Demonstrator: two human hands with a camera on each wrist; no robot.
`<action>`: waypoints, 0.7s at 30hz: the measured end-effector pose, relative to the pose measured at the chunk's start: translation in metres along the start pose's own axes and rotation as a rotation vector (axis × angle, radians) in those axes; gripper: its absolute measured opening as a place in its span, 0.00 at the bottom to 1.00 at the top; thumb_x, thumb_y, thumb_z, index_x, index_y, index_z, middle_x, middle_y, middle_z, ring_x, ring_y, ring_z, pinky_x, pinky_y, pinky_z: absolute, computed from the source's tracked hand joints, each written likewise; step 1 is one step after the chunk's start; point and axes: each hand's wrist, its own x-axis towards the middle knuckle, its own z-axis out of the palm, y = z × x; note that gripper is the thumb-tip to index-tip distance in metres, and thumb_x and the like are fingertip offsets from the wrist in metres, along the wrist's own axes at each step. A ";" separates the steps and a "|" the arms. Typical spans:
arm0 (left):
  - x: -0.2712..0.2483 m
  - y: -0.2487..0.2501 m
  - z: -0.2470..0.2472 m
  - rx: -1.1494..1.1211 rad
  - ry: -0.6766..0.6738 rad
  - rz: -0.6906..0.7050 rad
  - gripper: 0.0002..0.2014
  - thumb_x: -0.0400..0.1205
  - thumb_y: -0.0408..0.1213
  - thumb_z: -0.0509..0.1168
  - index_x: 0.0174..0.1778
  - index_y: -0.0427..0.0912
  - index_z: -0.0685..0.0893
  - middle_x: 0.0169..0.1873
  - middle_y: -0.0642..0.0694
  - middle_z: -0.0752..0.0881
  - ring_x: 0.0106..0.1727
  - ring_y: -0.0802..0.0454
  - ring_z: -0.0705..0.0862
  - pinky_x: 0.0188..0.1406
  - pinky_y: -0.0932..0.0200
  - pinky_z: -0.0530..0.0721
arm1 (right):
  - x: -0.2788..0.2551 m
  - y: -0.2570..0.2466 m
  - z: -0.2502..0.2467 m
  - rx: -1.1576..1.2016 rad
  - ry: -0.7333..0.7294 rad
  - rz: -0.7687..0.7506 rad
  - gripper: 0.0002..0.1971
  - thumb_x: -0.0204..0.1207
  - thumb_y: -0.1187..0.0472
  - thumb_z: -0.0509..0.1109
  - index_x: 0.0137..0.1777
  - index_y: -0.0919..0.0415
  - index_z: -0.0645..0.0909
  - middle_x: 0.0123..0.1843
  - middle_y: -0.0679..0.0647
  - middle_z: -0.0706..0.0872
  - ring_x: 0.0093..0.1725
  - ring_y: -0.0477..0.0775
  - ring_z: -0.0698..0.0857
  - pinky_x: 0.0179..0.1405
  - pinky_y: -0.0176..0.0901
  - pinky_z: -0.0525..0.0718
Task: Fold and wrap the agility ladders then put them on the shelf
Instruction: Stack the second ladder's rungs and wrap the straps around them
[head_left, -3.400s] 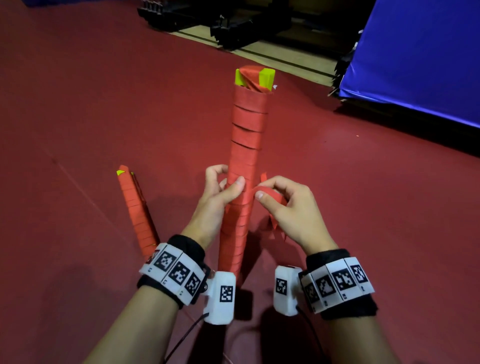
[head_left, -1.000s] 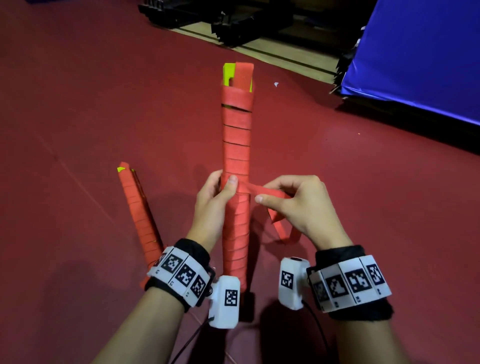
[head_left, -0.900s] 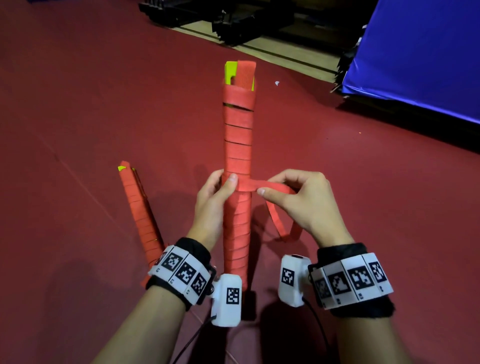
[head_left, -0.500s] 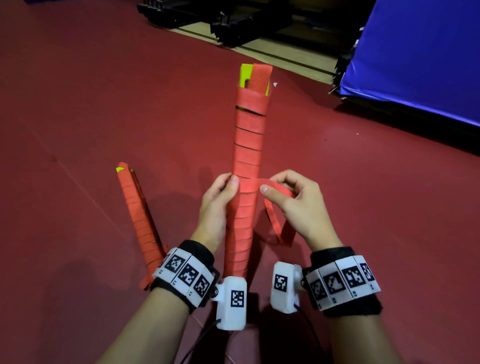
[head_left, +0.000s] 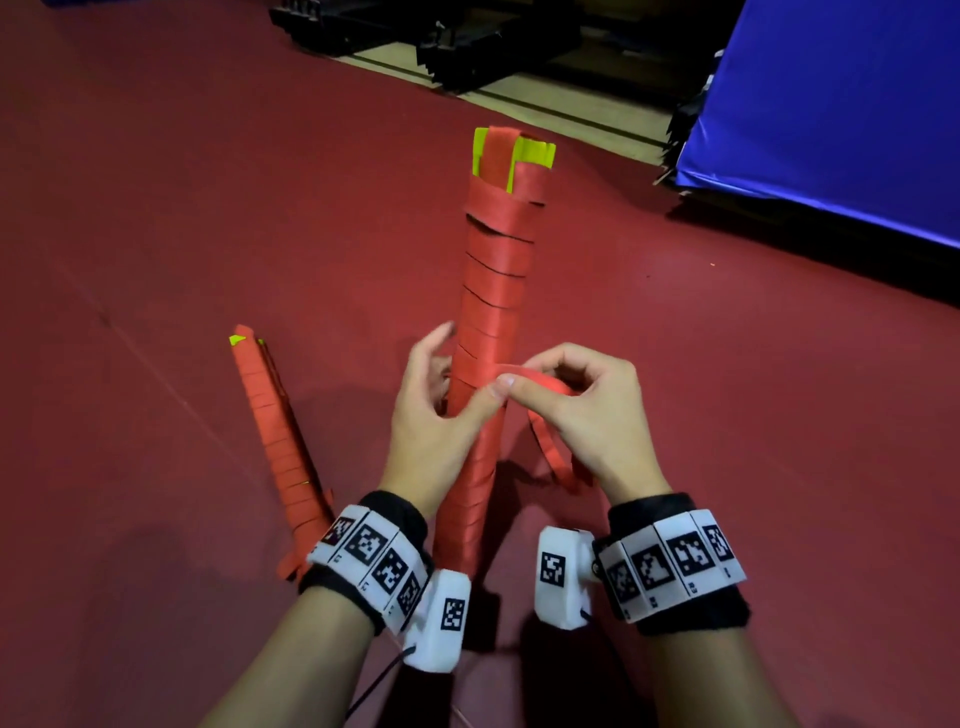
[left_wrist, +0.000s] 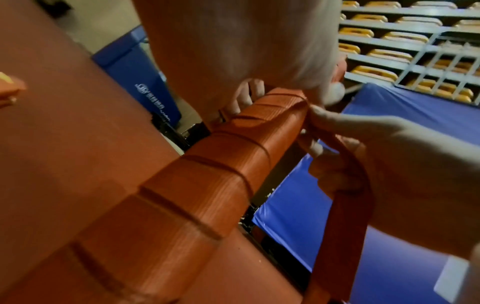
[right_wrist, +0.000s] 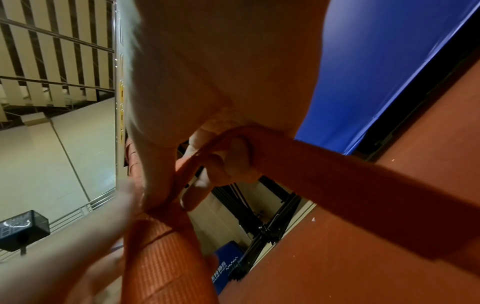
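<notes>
The left hand grips a nearly wrapped ladder bundle while the right hand pinches its loose strap; a finished bundle lies left of the grip, and shelving remains.

2 wrapped ladder bundles; 1 loose strap; 2 hands.

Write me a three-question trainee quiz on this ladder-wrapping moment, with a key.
1. True or false: the right hand pinches the loose orange strap.
2. Which hand steadies the upright ladder bundle? A. left hand B. right hand
3. Fill in: the second wrapped bundle lies on the red ____.

Key: 1 true; 2 A; 3 floor.
</notes>
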 end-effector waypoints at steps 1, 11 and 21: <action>0.000 -0.001 0.000 0.001 -0.013 0.005 0.26 0.78 0.41 0.79 0.71 0.53 0.81 0.58 0.54 0.92 0.60 0.59 0.90 0.60 0.65 0.86 | 0.000 0.000 0.001 -0.004 -0.007 -0.005 0.07 0.67 0.56 0.87 0.37 0.52 0.90 0.36 0.47 0.91 0.38 0.46 0.85 0.45 0.51 0.84; 0.009 -0.001 -0.007 -0.144 -0.118 -0.097 0.23 0.79 0.40 0.75 0.70 0.42 0.82 0.55 0.45 0.94 0.57 0.55 0.91 0.55 0.65 0.85 | 0.009 -0.003 -0.020 -0.159 -0.109 -0.086 0.06 0.74 0.61 0.83 0.43 0.46 0.92 0.43 0.39 0.93 0.48 0.45 0.91 0.58 0.50 0.86; 0.010 0.001 -0.009 -0.202 -0.197 -0.175 0.27 0.74 0.53 0.77 0.66 0.43 0.87 0.59 0.35 0.90 0.60 0.45 0.87 0.72 0.38 0.80 | 0.001 -0.002 -0.005 -0.146 -0.083 -0.147 0.07 0.74 0.61 0.81 0.42 0.47 0.88 0.41 0.38 0.91 0.44 0.39 0.85 0.49 0.37 0.80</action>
